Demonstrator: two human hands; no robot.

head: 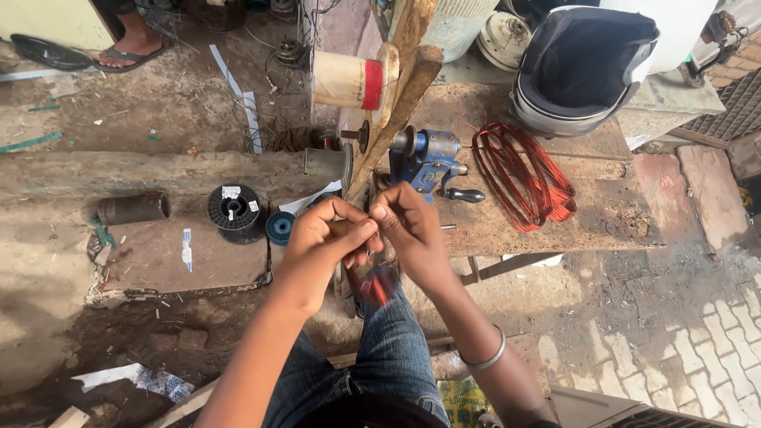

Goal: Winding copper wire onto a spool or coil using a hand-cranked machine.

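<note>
hands: left hand and right hand meet, fingertips pinched together on thin wire, barely visible
done: copper coil lies wound, right
left: winder idle, far

Thing pinched between hands indiscernible

Both forearms extend forward from the lower edge of the view and converge at centre, above the knees. The left hand is raised with the wrist slightly bent, its thumb and forefinger pressed together in a pinch grip, the remaining fingers curled beneath. The right hand meets it fingertip to fingertip, also pinched closed, knuckles turned upward. The right wrist carries a metal bangle. Both arms are bare to the elbow.
</note>
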